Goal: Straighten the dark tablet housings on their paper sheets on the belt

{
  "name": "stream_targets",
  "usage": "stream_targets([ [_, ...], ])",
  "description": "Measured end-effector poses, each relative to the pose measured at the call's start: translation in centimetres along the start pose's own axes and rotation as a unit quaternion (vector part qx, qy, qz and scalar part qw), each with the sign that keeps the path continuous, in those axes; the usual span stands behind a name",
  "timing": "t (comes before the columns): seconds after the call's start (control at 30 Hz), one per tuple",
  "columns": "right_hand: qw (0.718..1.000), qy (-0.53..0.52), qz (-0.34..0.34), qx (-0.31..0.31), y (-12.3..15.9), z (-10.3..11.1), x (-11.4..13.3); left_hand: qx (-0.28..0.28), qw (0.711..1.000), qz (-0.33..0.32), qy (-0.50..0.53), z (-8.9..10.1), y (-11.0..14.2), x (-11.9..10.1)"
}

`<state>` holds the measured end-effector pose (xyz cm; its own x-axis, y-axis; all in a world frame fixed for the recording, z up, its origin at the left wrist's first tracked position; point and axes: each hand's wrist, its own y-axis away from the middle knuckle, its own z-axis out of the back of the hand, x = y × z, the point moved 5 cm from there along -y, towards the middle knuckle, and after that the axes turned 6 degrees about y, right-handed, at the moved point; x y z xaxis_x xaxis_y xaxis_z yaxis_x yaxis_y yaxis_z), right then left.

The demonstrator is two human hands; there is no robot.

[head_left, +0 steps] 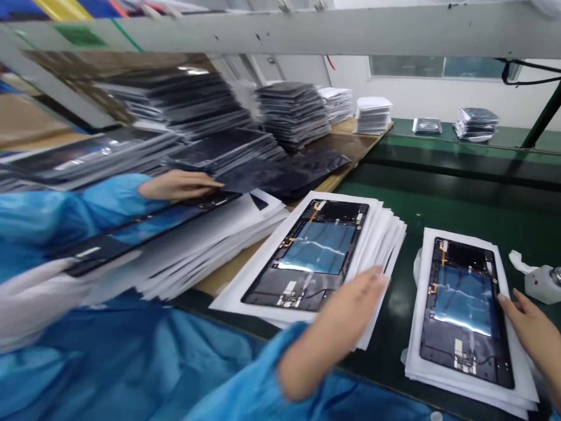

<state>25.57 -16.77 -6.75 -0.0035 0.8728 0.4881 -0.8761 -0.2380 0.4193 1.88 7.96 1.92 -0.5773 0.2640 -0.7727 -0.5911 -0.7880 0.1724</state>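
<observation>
Tablet housings (316,248) lie inner side up on white sheets (383,234), one at five o'clock, another at four.

At nine o'clock, a co-worker's bare hand (179,184) and gloved hand (41,298) hold a dark panel (162,222) slantwise. At five o'clock, the person's left hand (353,298), blurred, stretches across the first housing's lower right corner, fingers straight and together, gripping nothing visible; whether it touches the sheets cannot be told. At four o'clock, the right hand (529,327) lies at the right edge of the other housing (465,304), fingers loosely parted, no closed grip showing. The step in hand appears to be handling housings at their stacks; the next move likely calls for a frame-edge hold, clear of the orange flex cables (443,252).
</observation>
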Motion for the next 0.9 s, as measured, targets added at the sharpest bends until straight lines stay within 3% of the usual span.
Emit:
stream_targets([
  [0.07, 1.000, 0.000, 0.006, 0.005, -0.3, 0.2, 0.2, 0.082, 0.994, 0.003, 0.069, -5.5, 0.2, -0.6],
  [0.13, 0.999, -0.008, 0.022, 0.027, -0.4, 0.2, 0.6, 0.118, 0.989, 0.028, 0.089, -9.5, -0.4, -0.1],
  [0.23, 0.997, -0.009, 0.050, 0.055, -0.4, 0.0, 1.2, 0.128, 0.989, 0.047, 0.052, -12.1, -1.4, 0.7],
  [0.4, 0.997, 0.047, 0.064, 0.015, 0.1, 0.3, 1.8, 0.090, 0.988, -0.001, -0.122, -11.0, -0.8, -1.1],
  [0.5, 0.996, 0.061, 0.060, -0.001, 1.0, 0.5, 2.1, 0.075, 0.987, -0.030, -0.141, -10.3, -0.1, -2.8],
  [0.63, 0.997, 0.041, 0.051, -0.046, 3.1, 1.2, 2.7, 0.037, 0.999, 0.022, 0.030, -10.1, -0.1, -2.6],
  [0.77, 0.989, -0.063, 0.040, -0.128, 5.7, 2.1, 3.1, -0.018, 0.981, 0.069, 0.181, -10.5, -0.6, -1.3],
  [0.9, 0.974, -0.182, 0.059, -0.117, 7.3, 2.3, 3.5, -0.048, 0.960, 0.050, 0.271, -10.7, -1.2, -1.3],
])
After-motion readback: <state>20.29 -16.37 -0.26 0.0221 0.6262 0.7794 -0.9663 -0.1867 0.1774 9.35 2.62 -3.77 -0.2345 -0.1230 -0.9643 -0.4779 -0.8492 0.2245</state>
